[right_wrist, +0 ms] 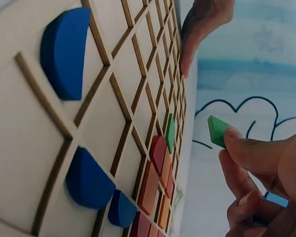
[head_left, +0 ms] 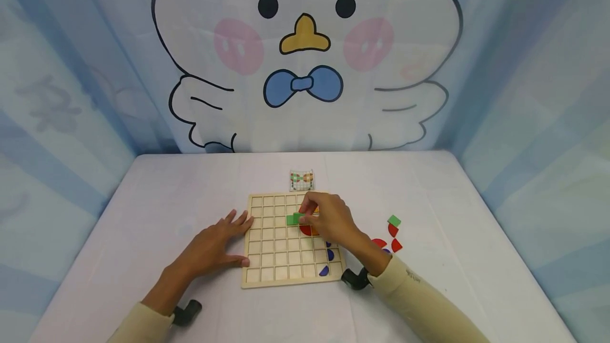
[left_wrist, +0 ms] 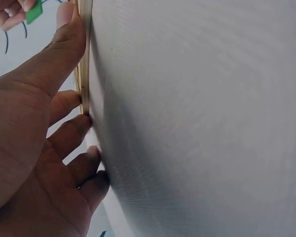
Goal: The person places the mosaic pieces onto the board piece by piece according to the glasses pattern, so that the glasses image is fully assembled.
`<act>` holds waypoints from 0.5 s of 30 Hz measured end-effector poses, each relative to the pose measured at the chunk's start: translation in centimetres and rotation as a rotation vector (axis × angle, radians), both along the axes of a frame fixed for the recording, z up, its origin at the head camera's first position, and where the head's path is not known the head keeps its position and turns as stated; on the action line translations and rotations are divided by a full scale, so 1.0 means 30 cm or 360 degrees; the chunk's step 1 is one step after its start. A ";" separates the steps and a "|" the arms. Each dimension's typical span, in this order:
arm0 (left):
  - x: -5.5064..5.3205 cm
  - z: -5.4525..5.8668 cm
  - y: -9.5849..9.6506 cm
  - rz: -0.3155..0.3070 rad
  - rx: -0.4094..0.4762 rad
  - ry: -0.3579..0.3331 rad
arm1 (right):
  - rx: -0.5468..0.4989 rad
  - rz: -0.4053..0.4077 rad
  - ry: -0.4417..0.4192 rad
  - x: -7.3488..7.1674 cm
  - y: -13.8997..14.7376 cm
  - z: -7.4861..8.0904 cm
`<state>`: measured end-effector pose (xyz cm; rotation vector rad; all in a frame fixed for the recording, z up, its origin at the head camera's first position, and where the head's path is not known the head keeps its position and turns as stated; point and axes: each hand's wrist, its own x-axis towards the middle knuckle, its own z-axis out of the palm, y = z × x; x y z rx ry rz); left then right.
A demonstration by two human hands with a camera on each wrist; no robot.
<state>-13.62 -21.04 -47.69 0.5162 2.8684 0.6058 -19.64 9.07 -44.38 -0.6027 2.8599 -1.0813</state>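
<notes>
A wooden grid board lies on the table. My left hand rests along its left edge, thumb and fingers spread and touching the wood. Thumb and forefinger of my right hand pinch a green square tile, held above the board. Below it, a second green tile sits in a cell. Red pieces and orange pieces fill cells near it, partly hidden by my right hand in the head view. Several blue half-round pieces lie in cells toward the board's right side.
A small pattern card stands behind the board. To the right lie loose pieces: a green tile, red quarter-rounds, a red half-round and a blue piece. Printed curtains close off the table's back and sides.
</notes>
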 end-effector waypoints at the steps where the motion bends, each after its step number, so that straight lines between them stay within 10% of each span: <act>1: -0.001 0.000 0.000 -0.0003 -0.0002 0.0002 | 0.0006 0.0011 -0.0004 -0.002 -0.010 -0.001; 15: -0.007 0.001 -0.002 -0.0009 0.0010 -0.0018 | 0.0151 0.0096 -0.0024 -0.041 -0.134 -0.044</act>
